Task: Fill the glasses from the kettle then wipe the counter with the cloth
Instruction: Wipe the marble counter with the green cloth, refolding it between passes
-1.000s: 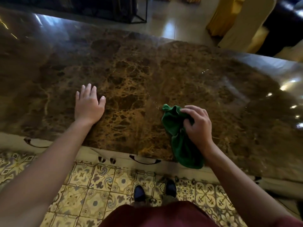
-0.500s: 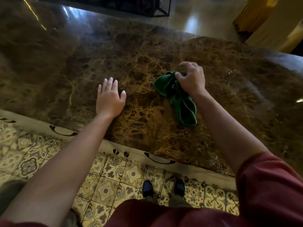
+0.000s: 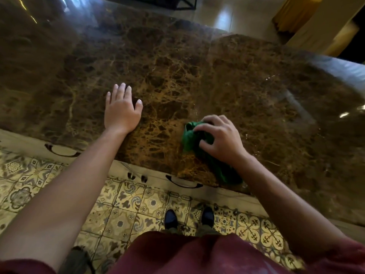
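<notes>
A crumpled green cloth (image 3: pixel 190 139) lies on the brown marble counter (image 3: pixel 197 80) near its front edge. My right hand (image 3: pixel 219 139) presses down on the cloth and grips it, and the cloth's tail trails under my wrist toward the edge. Flat on the counter to the left rests my left hand (image 3: pixel 121 111), fingers spread, holding nothing. No kettle or glasses appear in the head view.
The counter's front edge (image 3: pixel 177 178) runs just in front of my body, above a patterned tile floor (image 3: pixel 128 210) and my two shoes. Beyond the far edge are a glossy floor and yellow-covered furniture (image 3: pixel 296 14) at the top right.
My right hand has pulled the green cloth back from the middle of the counter toward the front edge. My left hand has stayed flat in the same spot.
</notes>
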{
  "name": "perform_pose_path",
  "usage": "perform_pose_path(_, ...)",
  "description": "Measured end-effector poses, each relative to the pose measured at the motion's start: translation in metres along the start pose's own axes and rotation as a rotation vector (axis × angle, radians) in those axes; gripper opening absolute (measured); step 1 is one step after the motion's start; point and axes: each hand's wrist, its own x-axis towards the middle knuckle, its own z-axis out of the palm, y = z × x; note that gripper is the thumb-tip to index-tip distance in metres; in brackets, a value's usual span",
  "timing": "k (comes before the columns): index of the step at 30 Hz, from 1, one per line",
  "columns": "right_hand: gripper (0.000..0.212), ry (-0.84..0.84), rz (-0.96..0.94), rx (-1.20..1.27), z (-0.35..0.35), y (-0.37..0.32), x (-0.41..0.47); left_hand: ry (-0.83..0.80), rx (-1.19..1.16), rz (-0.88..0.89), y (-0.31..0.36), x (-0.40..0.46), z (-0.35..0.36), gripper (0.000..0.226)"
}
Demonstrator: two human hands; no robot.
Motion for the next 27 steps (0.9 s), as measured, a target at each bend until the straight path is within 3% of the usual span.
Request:
perform_pose_path(7,0.025,-0.054,-0.017,0.158,-0.011,-0.009,-0.092,-0.052,0.041,-0.038,0.006,0.0,-0.004,0.066)
perform_pose_path(12,0.026,0.289,0.34,0.162,-0.038,0.024,-0.093,-0.031,0.013,0.044,0.033,0.003,-0.011,0.063)
perform_pose_path(15,0.03,0.38,0.409,0.22,-0.037,0.028,-0.055,-0.112,-0.021,0.048,0.046,0.004,-0.006,0.061)
perform_pose_path(22,0.034,0.223,0.36,0.193,-0.018,-0.001,0.06,-0.129,-0.041,0.047,0.045,-0.002,0.001,0.06)
perform_pose_path(27,0.026,-0.029,0.255,0.152,-0.012,-0.023,0.034,-0.123,-0.066,0.045,0.044,-0.003,0.001,0.06)
